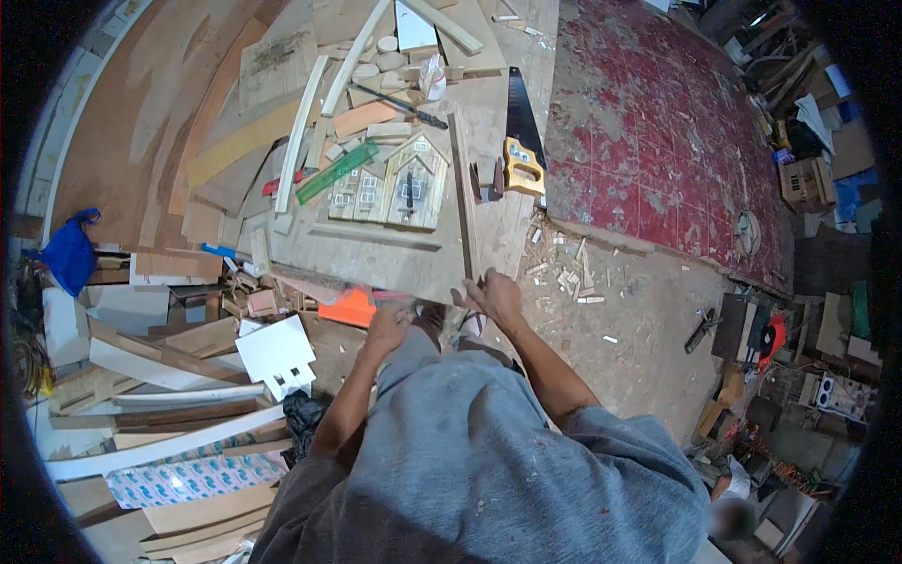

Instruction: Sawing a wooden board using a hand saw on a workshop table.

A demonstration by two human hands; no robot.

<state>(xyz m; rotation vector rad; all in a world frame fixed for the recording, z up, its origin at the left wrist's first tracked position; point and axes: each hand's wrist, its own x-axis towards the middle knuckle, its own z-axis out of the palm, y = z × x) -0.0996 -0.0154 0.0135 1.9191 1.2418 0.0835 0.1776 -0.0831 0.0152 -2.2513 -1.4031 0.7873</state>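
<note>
My right hand grips the near end of a long wooden strip along the right edge of a plywood board. My left hand is closed below the board's front edge, beside a blurred red object; what it holds is unclear. On the board lies a small wooden house front with white window pieces, beside a green piece, several offcuts, pale strips and a thin dark tool. A handsaw with a yellow handle lies at the right.
Scrap boards, a white cutout panel and a blue bag fill the left. A worn red tiled surface and a floor strewn with offcuts are at right. A person is at lower right among piled materials.
</note>
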